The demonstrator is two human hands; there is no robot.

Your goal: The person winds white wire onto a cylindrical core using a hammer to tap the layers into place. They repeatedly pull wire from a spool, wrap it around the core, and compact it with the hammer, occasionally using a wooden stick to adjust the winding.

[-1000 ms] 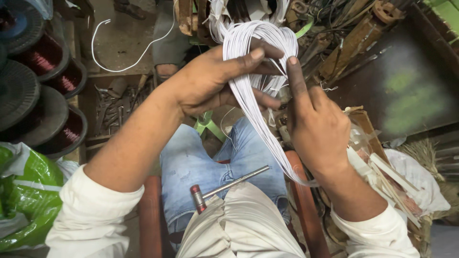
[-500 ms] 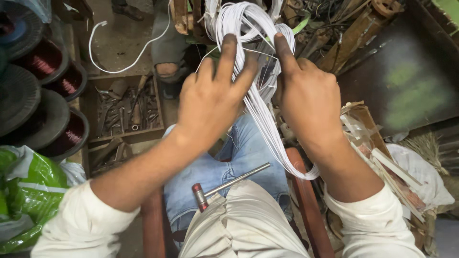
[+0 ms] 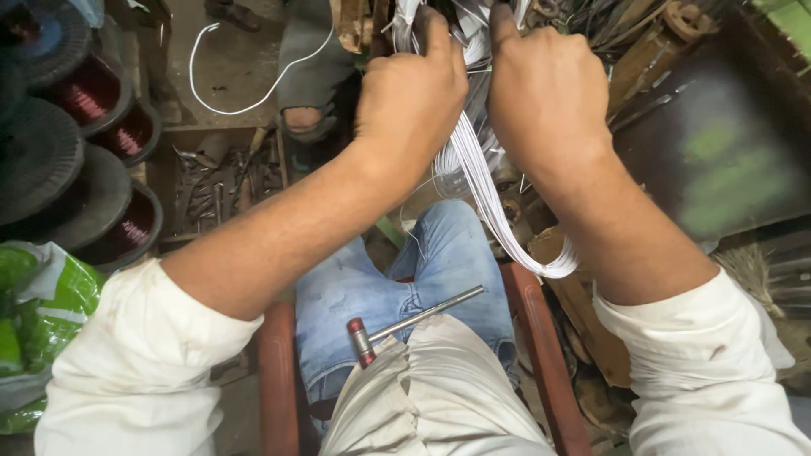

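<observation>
White wire bundle (image 3: 498, 211), looped, thin strands

A single package shows: a crumpled green and white plastic bag (image 3: 34, 321) at the lower left edge, well apart from the fingers (image 3: 431, 25) of the left hand, far below and to their left, beside that arm's white sleeve. Its surface is glossy and folded, bright green panels broken by white bands. No labels, signs or screens show anywhere near either hand's fingers.

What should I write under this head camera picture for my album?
Both hands, left hand and right hand, grip a white wire bundle above a hammer resting on the lap.
</observation>
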